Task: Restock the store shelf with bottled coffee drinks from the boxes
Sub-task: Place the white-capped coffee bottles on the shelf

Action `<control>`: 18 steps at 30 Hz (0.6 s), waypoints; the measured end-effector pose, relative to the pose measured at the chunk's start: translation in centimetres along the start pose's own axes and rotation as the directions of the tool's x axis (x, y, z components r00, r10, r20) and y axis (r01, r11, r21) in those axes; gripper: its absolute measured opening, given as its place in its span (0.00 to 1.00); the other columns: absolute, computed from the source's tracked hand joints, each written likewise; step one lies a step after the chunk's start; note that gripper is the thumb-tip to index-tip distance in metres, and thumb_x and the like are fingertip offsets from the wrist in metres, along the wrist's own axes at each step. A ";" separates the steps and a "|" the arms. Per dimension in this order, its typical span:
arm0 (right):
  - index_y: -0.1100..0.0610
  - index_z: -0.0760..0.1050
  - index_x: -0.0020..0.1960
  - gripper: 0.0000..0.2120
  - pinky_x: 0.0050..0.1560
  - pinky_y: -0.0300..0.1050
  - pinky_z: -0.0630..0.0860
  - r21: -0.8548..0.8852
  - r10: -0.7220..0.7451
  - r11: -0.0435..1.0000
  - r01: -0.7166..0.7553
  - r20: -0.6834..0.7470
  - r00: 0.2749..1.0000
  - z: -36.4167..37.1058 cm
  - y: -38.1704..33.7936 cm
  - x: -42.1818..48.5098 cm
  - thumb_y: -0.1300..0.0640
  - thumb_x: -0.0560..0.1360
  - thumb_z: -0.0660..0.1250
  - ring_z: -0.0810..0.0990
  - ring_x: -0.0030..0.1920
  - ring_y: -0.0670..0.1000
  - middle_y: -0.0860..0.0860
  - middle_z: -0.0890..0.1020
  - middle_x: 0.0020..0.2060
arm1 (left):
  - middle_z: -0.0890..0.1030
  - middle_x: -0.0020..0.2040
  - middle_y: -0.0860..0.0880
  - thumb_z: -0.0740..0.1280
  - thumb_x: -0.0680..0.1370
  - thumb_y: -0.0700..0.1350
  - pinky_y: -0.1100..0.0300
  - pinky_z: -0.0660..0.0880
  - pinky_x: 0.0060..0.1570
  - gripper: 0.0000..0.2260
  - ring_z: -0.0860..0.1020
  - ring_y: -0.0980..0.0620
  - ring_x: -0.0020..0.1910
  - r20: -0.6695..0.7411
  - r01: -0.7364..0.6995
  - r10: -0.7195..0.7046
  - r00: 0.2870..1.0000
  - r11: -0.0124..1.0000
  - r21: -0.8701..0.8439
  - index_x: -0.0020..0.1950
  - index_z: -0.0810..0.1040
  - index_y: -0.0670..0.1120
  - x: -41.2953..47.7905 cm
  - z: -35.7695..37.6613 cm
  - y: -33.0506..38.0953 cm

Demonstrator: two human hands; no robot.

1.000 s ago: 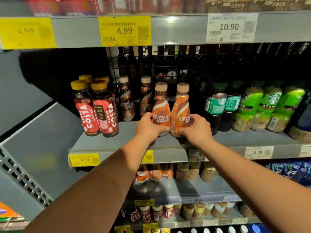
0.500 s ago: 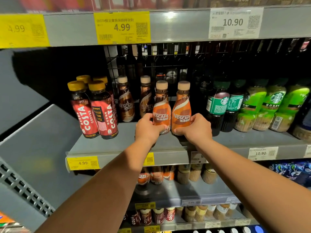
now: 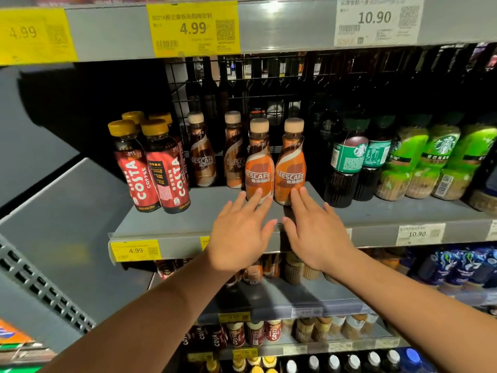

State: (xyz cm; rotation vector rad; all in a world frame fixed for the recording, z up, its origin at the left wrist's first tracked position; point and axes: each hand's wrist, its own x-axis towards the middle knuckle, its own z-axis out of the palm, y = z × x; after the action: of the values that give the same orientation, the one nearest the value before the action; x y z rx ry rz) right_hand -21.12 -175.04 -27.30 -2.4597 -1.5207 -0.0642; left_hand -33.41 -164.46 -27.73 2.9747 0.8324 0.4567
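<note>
My left hand (image 3: 239, 232) and my right hand (image 3: 314, 232) are both wide open, with straight fingers, and they hold nothing. My fingertips reach the bottoms of two orange Nescafe bottles (image 3: 259, 162). I can't tell if they touch. The bottles stand up straight, side by side, near the middle of the shelf (image 3: 204, 219). They are a little back from its front edge, just in front of two brown Nescafe bottles (image 3: 201, 160). I think these two are done. There is bare shelf in front, so more can go there. I see no boxes here.

Two orange Nescafé bottles (image 3: 274, 168) stand upright, side by side, on the shelf (image 3: 166, 224).
</note>
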 end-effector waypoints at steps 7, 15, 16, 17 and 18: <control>0.52 0.43 0.78 0.29 0.75 0.57 0.47 -0.027 0.004 1.000 -0.002 0.055 0.998 -0.2 0.2 0.9 0.45 0.80 0.44 0.50 0.77 0.54 0.58 0.47 0.77 | 0.44 0.78 0.49 0.47 0.81 0.58 0.48 0.44 0.73 0.27 0.45 0.48 0.77 0.168 0.030 -0.025 0.985 0.999 -0.029 0.78 0.44 0.54 1.5 0.1 0.0; 0.50 0.45 0.78 0.28 0.75 0.57 0.49 0.012 0.052 0.999 -0.053 0.083 0.995 -0.8 -0.1 2.7 0.46 0.80 0.46 0.49 0.77 0.57 0.62 0.49 0.76 | 0.52 0.78 0.43 0.50 0.80 0.52 0.49 0.47 0.74 0.25 0.48 0.44 0.77 0.145 0.099 -0.085 0.986 0.990 -0.099 0.77 0.50 0.55 3.2 -0.5 -0.1; 0.50 0.46 0.78 0.28 0.74 0.57 0.50 0.023 0.056 0.998 -0.058 0.083 0.995 -0.7 -0.2 2.9 0.46 0.80 0.46 0.49 0.77 0.57 0.62 0.49 0.76 | 0.54 0.77 0.41 0.51 0.80 0.51 0.49 0.48 0.73 0.25 0.49 0.42 0.76 0.119 0.127 -0.113 0.986 0.985 -0.114 0.77 0.52 0.55 3.4 -0.5 -0.2; 0.49 0.46 0.78 0.28 0.74 0.57 0.50 0.033 0.060 0.998 -0.063 0.084 0.995 -0.7 -0.2 3.0 0.46 0.80 0.47 0.49 0.77 0.57 0.62 0.49 0.76 | 0.55 0.76 0.39 0.51 0.80 0.50 0.50 0.49 0.73 0.24 0.49 0.41 0.76 0.114 0.161 -0.146 0.983 0.979 -0.127 0.77 0.53 0.55 3.6 -0.6 -0.4; 0.49 0.46 0.78 0.28 0.74 0.57 0.51 0.041 0.064 0.997 -0.067 0.086 0.994 -0.7 -0.2 3.2 0.47 0.80 0.47 0.49 0.77 0.57 0.62 0.49 0.76 | 0.53 0.77 0.39 0.52 0.80 0.49 0.50 0.49 0.73 0.25 0.48 0.41 0.76 0.135 0.192 -0.174 0.975 0.973 -0.131 0.77 0.52 0.56 3.9 -0.6 -0.5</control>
State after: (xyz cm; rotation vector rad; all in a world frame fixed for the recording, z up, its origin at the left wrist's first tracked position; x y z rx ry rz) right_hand -19.82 -172.30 -26.05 -2.5046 -1.4565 0.0854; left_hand -30.67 -162.08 -26.13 2.7305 1.0036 0.3086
